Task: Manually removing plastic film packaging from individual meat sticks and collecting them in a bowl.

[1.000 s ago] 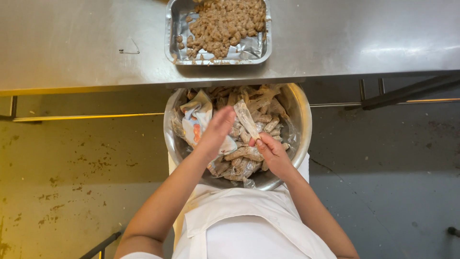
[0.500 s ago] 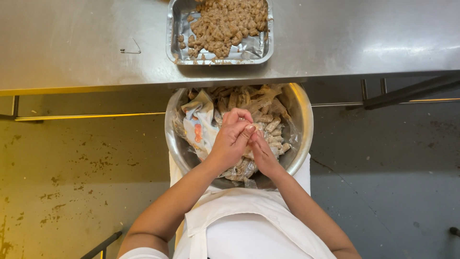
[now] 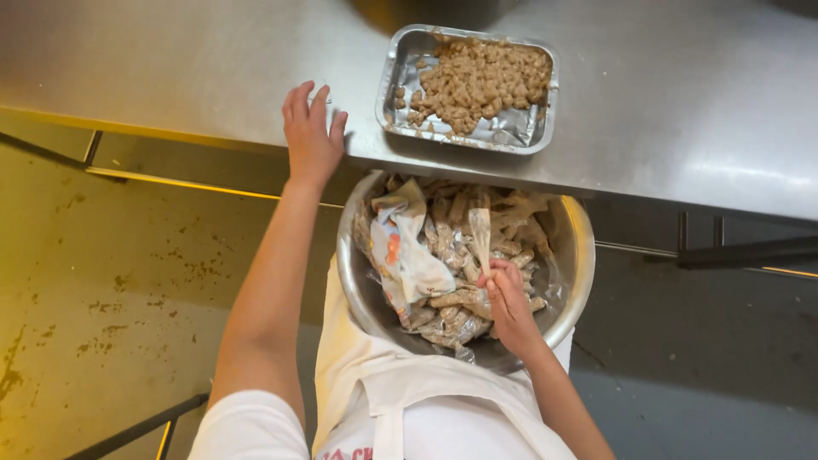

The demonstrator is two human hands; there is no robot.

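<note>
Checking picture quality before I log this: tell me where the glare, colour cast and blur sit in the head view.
Head view: bright white glare streaks the steel counter at right; a yellow cast tints the floor at left; the foil tray and the bowl are fairly sharp; the left hand on the counter edge is slightly soft; the right hand pinches a clear wrapper, legible.

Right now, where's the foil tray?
Head view, upper middle: the foil tray sits on the steel counter, just beyond the bowl, right of the left hand.
</note>
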